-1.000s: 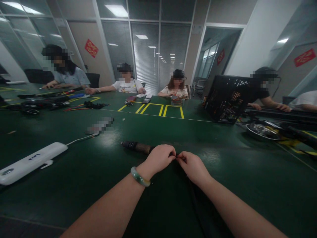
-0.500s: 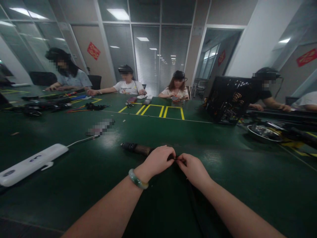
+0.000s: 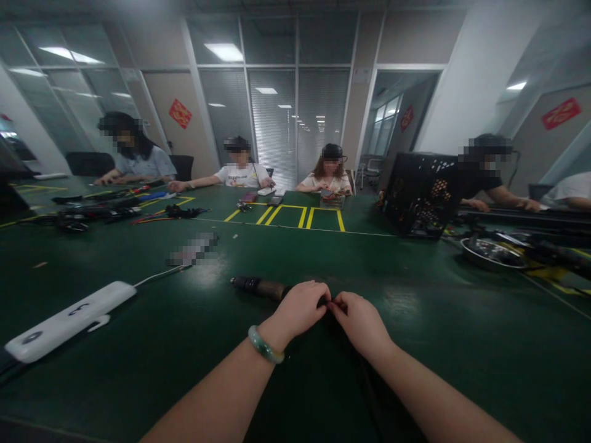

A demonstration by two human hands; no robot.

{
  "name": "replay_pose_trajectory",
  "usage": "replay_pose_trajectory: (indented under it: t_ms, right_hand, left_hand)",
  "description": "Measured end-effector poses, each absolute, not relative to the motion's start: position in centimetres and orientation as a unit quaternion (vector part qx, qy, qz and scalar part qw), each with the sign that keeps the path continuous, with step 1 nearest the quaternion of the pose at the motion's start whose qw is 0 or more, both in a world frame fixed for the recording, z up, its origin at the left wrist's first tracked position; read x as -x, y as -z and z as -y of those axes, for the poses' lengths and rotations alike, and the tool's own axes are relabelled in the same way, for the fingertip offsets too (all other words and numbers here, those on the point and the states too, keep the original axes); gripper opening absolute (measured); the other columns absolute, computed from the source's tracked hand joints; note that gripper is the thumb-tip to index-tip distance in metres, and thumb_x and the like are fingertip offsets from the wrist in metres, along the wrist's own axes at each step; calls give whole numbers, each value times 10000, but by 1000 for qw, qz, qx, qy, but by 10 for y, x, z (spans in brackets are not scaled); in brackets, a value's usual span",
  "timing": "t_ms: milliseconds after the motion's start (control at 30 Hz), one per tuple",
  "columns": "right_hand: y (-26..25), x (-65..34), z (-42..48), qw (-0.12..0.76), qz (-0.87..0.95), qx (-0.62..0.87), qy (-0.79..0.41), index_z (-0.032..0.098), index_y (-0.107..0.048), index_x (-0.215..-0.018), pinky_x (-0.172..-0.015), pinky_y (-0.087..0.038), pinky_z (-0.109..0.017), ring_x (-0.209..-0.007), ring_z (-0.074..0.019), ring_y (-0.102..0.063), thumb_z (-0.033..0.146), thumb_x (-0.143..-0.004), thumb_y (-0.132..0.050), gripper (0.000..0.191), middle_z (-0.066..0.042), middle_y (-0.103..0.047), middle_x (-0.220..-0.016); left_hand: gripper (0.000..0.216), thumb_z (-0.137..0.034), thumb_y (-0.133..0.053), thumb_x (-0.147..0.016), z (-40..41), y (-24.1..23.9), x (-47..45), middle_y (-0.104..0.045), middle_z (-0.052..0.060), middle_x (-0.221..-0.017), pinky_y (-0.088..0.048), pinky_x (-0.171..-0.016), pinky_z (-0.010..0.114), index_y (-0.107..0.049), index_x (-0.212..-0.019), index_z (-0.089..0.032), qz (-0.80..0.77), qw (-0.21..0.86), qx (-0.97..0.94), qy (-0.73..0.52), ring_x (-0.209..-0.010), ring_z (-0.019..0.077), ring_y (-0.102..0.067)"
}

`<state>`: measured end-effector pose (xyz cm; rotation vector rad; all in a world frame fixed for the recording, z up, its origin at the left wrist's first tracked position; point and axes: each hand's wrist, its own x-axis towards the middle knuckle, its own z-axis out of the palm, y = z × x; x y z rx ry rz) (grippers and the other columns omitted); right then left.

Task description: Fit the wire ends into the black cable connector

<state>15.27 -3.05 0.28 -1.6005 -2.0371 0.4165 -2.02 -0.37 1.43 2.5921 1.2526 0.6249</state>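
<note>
A dark rod-like thing with a brown grip (image 3: 270,290) lies across the green table in front of me. Its black end with a small metal tip points left. My left hand (image 3: 305,306), a jade-coloured bangle on its wrist, is closed over the thing's right part and hides it. My right hand (image 3: 362,320) meets it there, thumb and fingers pinched together at the left fingertips. Whatever small dark piece sits between the fingertips is too hidden to name. A dim dark strip (image 3: 369,387) runs from below my right hand toward me.
At left lies a white power strip (image 3: 74,320) with a cable to a blurred-out object (image 3: 192,249). Behind are dark cables (image 3: 92,212). A black computer case (image 3: 418,194) and a metal bowl (image 3: 492,253) stand at right. Several people sit across the table.
The view has tilted up slightly, so everything appears a little lower. Both hands stay together at the same spot on the rod-like thing, with only slight finger movement.
</note>
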Motion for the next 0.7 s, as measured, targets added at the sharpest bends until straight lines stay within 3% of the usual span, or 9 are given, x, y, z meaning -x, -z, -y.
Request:
replay_pose_trajectory:
  t_ms: [167, 267, 367, 500, 700]
  right_hand:
    - [-5, -148, 33, 313, 748, 568, -141, 201, -639, -828, -712, -420, -257, -811, -150, -561, 212, -869, -568, 83, -45, -527, -1078]
    - [-4, -149, 31, 307, 760, 545, -177, 200, -612, -817, -697, -409, -255, -808, -157, -558, 181, -875, -531, 101, -22, -564, -931]
    - [-2, -150, 27, 294, 765, 543, -181, 194, -585, -790, -671, -389, -257, -774, -159, -545, 159, -861, -520, 102, -6, -564, -832]
    - [2, -150, 21, 296, 775, 530, -174, 176, -568, -770, -689, -383, -253, -765, -156, -530, 104, -820, -515, 103, -10, -553, -810]
    - [2, -148, 14, 293, 780, 526, -172, 166, -568, -800, -698, -382, -242, -791, -163, -528, 69, -766, -529, 110, -25, -561, -849]
  left_hand:
    - [125, -184, -586, -822, 7, -19, 22, -628, -3, -939, -415, -946, 360, -583, -938, -227, -418, 103, -878, -211, -920, 185, -576]
    - [150, -193, -596, -814, 8, -19, 23, -625, 5, -961, -438, -899, 339, -574, -958, -228, -420, 106, -875, -215, -937, 190, -573]
    - [175, -197, -608, -805, 9, -17, 23, -625, -2, -975, -394, -985, 365, -562, -971, -234, -412, 93, -879, -222, -954, 186, -576]
    - [218, -192, -622, -779, 12, -17, 22, -627, -1, -991, -261, -1112, 411, -544, -979, -227, -400, 67, -885, -229, -979, 184, -580]
    - [346, -229, -633, -766, 16, -23, 24, -617, 43, -1133, -151, -1162, 454, -533, -1097, -225, -389, 44, -884, -254, -1139, 223, -537]
